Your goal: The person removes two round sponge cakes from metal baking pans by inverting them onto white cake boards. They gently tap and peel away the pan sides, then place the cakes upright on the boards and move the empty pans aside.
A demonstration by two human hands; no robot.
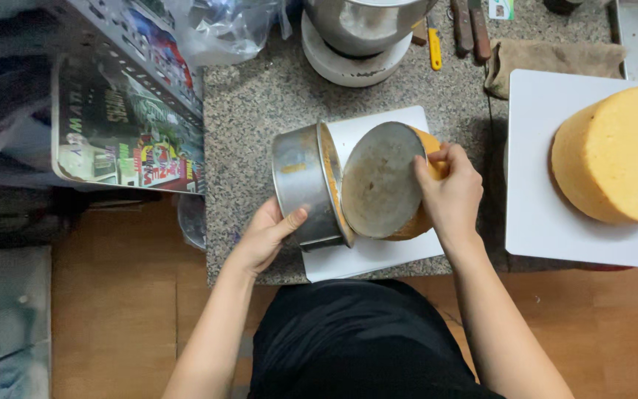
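Both bare forearms reach forward from the lower edge, angling inward. The left hand (266, 235) curls palm-inward, thumb raised and pressing sideways. The right hand (450, 193) sits farther forward, wrist straight, fingers (437, 157) bent in a clasp.

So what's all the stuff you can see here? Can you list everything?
Cake tin ring: 1, silver, on its side at the counter's front, under the left hand.
Tin base: 1, round, grey metal, stuck to the small cake.
Small sponge cake: 1, yellow-orange, on its side on the middle board.
White board: 1, under that cake.
Big sponge cake: 1, yellow, far right.
Second white board: 1, under the big cake.
Mixing bowl: 1, silver, top middle on a white round base.
Brown cloth: 1, top right.
Counter: 1, speckled grey.
Colourful printed box: 1, left.
Left hand: on the tin ring.
Right hand: gripping the small cake.
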